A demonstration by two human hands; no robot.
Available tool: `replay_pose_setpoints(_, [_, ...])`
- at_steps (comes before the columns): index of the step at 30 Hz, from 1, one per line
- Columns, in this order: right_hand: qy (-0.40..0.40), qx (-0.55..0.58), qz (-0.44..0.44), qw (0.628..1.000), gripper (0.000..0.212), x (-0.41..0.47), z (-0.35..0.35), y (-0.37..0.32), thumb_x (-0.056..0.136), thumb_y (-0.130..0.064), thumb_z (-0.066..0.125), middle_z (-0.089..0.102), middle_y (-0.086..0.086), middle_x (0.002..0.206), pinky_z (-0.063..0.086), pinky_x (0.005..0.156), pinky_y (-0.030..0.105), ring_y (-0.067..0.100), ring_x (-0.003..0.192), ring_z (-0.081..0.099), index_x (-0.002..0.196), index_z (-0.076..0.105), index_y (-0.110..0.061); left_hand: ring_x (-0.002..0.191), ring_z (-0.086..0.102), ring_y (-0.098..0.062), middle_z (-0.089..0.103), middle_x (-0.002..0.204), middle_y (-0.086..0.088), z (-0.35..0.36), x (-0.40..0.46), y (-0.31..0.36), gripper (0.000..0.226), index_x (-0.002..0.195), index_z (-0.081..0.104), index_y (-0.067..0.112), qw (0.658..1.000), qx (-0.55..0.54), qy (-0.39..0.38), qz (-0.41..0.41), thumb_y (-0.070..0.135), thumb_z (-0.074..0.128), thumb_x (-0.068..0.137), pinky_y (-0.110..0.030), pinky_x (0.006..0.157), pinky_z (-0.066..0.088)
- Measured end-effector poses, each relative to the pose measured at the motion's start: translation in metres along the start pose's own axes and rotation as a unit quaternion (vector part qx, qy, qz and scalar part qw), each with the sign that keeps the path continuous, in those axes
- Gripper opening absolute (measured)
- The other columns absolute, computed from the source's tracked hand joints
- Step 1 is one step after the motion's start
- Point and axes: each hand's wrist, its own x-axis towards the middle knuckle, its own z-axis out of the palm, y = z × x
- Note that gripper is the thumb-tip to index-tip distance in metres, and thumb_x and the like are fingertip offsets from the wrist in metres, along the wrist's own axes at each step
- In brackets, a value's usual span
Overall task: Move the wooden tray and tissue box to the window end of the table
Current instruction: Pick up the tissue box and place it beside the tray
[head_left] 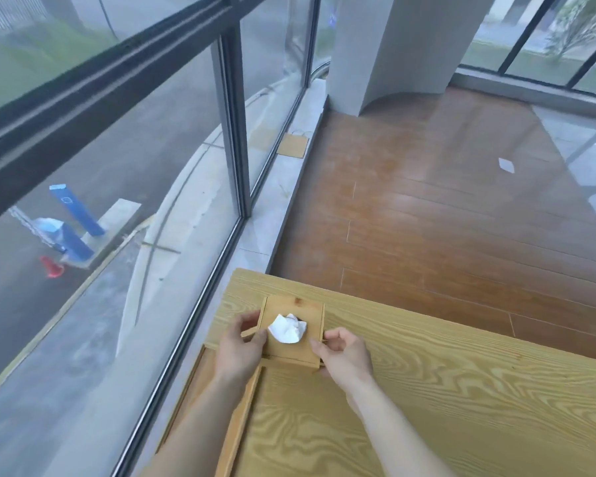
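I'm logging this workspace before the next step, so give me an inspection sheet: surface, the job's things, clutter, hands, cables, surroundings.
Surface: light wooden table, grain visible, its left edge along the window.
Job's things: wooden tissue box near the table's far corner, a white tissue sticking out of its top; wooden tray lies nearer, along the window edge, partly under the left forearm.
Clutter: nothing seen on the table.
Hands: left hand and right hand grip opposite sides of the tissue box.
Cables: nothing seen.
Surroundings: large window to the left, wooden floor, white column.
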Motion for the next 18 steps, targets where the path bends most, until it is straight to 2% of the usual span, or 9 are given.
replay_pose_setpoints(4, [-0.013,-0.018,0.0,1.0,0.016,0.016,0.046,-0.011,0.082,-0.024,0.079,0.077,-0.004,0.092,0.063,0.082,0.049,0.017,0.083,0.075,0.095,0.07,-0.026,0.101,0.065,-0.004,0.066,0.116,0.02,-0.032,0.033,-0.002,0.029,0.118,0.065,0.029,1.0,0.003,0.019,-0.008,0.012,0.059,0.095,-0.026,0.077,0.05])
replay_pose_setpoints(8, [-0.021,-0.03,-0.003,0.999,0.018,0.032,0.077,-0.017,0.079,-0.026,0.079,0.078,-0.004,0.091,0.063,0.084,0.047,0.015,0.084,0.075,0.096,0.072,-0.026,0.107,0.065,-0.008,0.067,0.117,0.018,-0.051,0.062,-0.004,0.03,0.118,0.065,0.03,0.999,0.009,0.03,-0.015,0.011,0.058,0.096,-0.033,0.089,0.054])
replay_pose_setpoints(15, [-0.042,-0.04,-0.003,0.998,0.027,0.043,0.111,-0.03,0.084,-0.022,0.078,0.076,-0.004,0.099,0.061,0.091,0.043,0.013,0.091,0.074,0.11,0.071,-0.022,0.106,0.062,-0.003,0.065,0.117,0.019,-0.064,0.089,-0.005,0.034,0.108,0.06,0.04,1.0,0.016,0.017,0.002,0.009,0.055,0.097,-0.031,0.084,0.05])
replay_pose_setpoints(18, [-0.047,-0.053,-0.019,0.997,0.029,0.044,0.115,-0.034,0.087,-0.015,0.077,0.069,-0.016,0.091,0.058,0.094,0.031,0.002,0.086,0.07,0.115,0.069,-0.02,0.112,0.063,-0.01,0.063,0.121,0.018,-0.068,0.095,-0.009,0.039,0.118,0.056,0.038,1.0,0.02,0.002,0.01,0.006,0.053,0.097,-0.03,0.087,0.051])
